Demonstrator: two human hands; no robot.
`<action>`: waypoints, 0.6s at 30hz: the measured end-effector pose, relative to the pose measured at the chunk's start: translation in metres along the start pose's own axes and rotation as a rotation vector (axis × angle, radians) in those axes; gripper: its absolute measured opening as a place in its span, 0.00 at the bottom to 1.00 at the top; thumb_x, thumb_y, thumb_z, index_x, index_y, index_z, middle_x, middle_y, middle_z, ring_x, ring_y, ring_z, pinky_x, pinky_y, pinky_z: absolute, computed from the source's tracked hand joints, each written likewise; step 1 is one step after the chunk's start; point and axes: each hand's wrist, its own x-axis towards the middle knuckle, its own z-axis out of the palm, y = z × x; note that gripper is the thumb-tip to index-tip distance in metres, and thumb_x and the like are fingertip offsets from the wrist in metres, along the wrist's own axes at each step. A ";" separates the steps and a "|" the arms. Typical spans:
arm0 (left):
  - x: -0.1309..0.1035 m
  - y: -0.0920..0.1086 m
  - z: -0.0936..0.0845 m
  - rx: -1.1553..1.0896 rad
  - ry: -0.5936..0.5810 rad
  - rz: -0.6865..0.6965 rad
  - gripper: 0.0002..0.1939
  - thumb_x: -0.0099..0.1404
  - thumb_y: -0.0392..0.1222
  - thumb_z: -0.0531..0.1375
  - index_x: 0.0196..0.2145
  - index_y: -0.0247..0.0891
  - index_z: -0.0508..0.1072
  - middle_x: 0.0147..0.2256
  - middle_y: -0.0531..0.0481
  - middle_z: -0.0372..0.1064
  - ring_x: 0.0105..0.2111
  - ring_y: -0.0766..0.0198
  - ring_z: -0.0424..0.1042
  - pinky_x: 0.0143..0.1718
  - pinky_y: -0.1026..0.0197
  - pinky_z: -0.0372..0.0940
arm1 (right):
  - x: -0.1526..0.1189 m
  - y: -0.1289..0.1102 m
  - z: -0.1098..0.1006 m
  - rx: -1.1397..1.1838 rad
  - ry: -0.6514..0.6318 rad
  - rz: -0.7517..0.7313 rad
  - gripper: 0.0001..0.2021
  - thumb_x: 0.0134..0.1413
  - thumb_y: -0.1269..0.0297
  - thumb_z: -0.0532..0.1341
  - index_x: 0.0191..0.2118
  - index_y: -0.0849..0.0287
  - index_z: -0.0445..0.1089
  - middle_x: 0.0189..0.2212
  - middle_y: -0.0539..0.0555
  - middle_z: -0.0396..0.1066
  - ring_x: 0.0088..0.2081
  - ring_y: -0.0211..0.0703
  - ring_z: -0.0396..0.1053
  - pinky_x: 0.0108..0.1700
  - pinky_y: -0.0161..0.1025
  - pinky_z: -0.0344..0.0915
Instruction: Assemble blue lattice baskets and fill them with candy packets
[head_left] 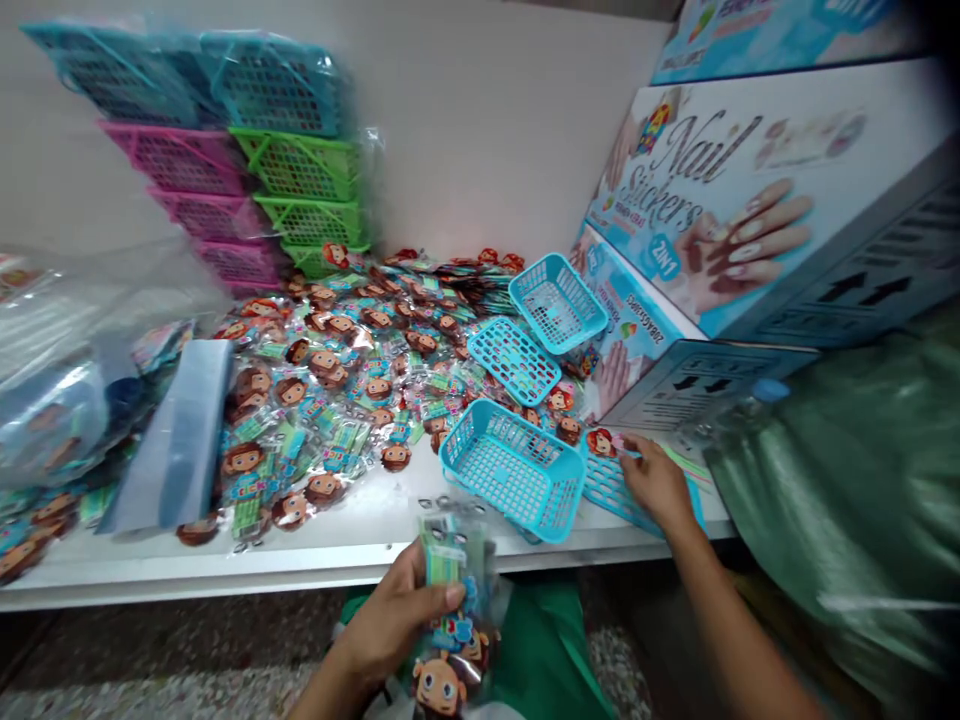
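Note:
My left hand [401, 610] grips several see-through packets [450, 600] with green contents and brown-haired cartoon heads, held in front of the table edge. On the right, my right hand [658, 485] has its fingertips closed on a small packet with a red-haired cartoon head [602, 443]. Beneath it lies a flat blue perforated piece [615, 485]. A blue plastic basket [517, 470] sits between my hands at the table's front. Behind it are a blue perforated lid [514, 360] and a second blue basket [559, 303], both on the pile of packets [375, 350].
Bagged baskets in blue, pink and green [300, 165] stand stacked at the back left. Nail sticker boxes [697, 200] rise at the right, beside a green sack [847, 500]. A folded plastic sheet [180, 440] lies left. The white table's front edge [300, 570] runs before me.

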 end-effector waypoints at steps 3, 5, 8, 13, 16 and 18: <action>0.019 0.022 0.009 0.473 -0.099 0.094 0.32 0.56 0.39 0.64 0.58 0.40 0.61 0.51 0.45 0.67 0.52 0.51 0.64 0.53 0.53 0.58 | 0.016 0.040 0.017 -0.137 -0.097 -0.054 0.28 0.50 0.77 0.52 0.59 0.65 0.60 0.58 0.65 0.60 0.53 0.54 0.63 0.51 0.45 0.60; 0.033 0.030 0.013 0.721 -0.110 0.166 0.34 0.57 0.38 0.62 0.61 0.40 0.57 0.55 0.44 0.62 0.56 0.51 0.58 0.57 0.52 0.53 | 0.023 0.048 0.025 -0.186 -0.158 -0.104 0.31 0.48 0.79 0.53 0.61 0.62 0.59 0.59 0.63 0.59 0.54 0.53 0.63 0.52 0.43 0.59; 0.048 0.030 0.020 0.990 -0.123 0.221 0.27 0.60 0.39 0.58 0.57 0.38 0.59 0.50 0.43 0.64 0.50 0.54 0.62 0.53 0.53 0.56 | 0.031 0.053 0.030 -0.244 -0.217 -0.151 0.27 0.52 0.78 0.51 0.59 0.57 0.62 0.53 0.60 0.66 0.50 0.50 0.66 0.49 0.41 0.60; 0.042 0.018 0.030 1.225 0.000 0.212 0.12 0.64 0.39 0.52 0.46 0.40 0.60 0.41 0.47 0.63 0.39 0.58 0.65 0.43 0.56 0.59 | 0.036 0.060 0.030 -0.334 -0.195 -0.125 0.25 0.55 0.78 0.48 0.59 0.60 0.62 0.53 0.65 0.64 0.49 0.53 0.66 0.47 0.43 0.61; 0.033 0.014 0.033 1.240 0.118 0.206 0.08 0.65 0.40 0.50 0.42 0.40 0.60 0.39 0.47 0.63 0.38 0.57 0.65 0.41 0.55 0.59 | 0.033 0.058 0.032 -0.366 -0.149 -0.095 0.25 0.57 0.76 0.48 0.61 0.63 0.59 0.57 0.69 0.59 0.50 0.57 0.64 0.47 0.47 0.60; 0.030 0.013 0.030 1.215 0.163 0.199 0.07 0.65 0.40 0.51 0.42 0.40 0.61 0.37 0.46 0.64 0.38 0.55 0.65 0.41 0.55 0.59 | 0.030 0.057 0.032 -0.366 -0.133 -0.106 0.23 0.59 0.71 0.49 0.60 0.59 0.60 0.57 0.66 0.59 0.50 0.59 0.63 0.47 0.49 0.60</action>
